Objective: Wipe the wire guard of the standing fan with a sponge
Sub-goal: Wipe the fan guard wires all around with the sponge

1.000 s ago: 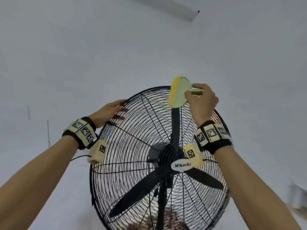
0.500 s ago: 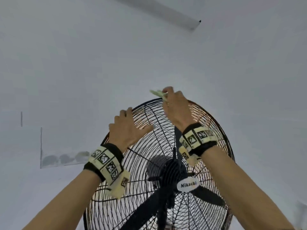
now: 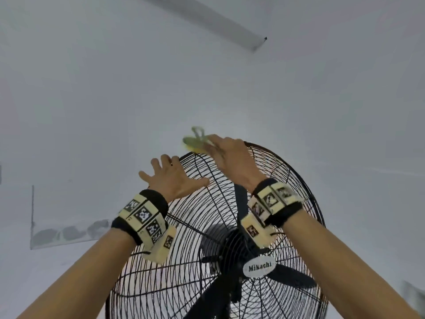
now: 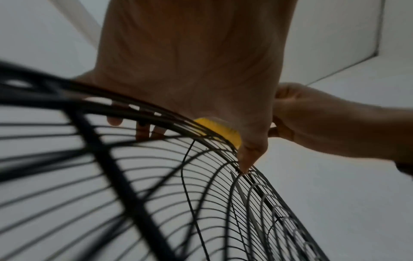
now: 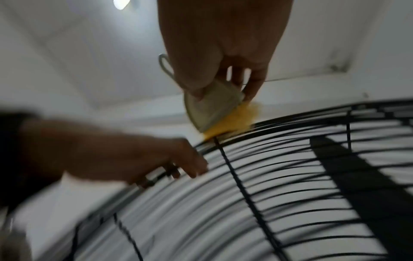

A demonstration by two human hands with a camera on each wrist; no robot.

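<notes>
A black standing fan's round wire guard (image 3: 296, 174) fills the lower middle of the head view. My right hand (image 3: 230, 157) pinches a sponge (image 3: 194, 141), pale green on top and yellow underneath, and holds it against the guard's top rim. The right wrist view shows the sponge's (image 5: 214, 109) yellow face lying on the rim wires. My left hand (image 3: 174, 180) grips the rim just left of the sponge, thumb on the front wires. In the left wrist view its fingertips (image 4: 143, 130) curl over the rim behind the wires, beside the sponge (image 4: 220, 131).
Black blades (image 3: 292, 278) and a hub with a white "Mikachi" badge (image 3: 259, 266) sit behind the guard. A white wall stands behind the fan, with a pale conduit (image 3: 220, 21) high up and a grey patch (image 3: 69, 231) at the left.
Both hands have climbed to the guard's top. The sponge went from the upper front wires up onto the top rim, and my left hand slid from the left rim towards it.
</notes>
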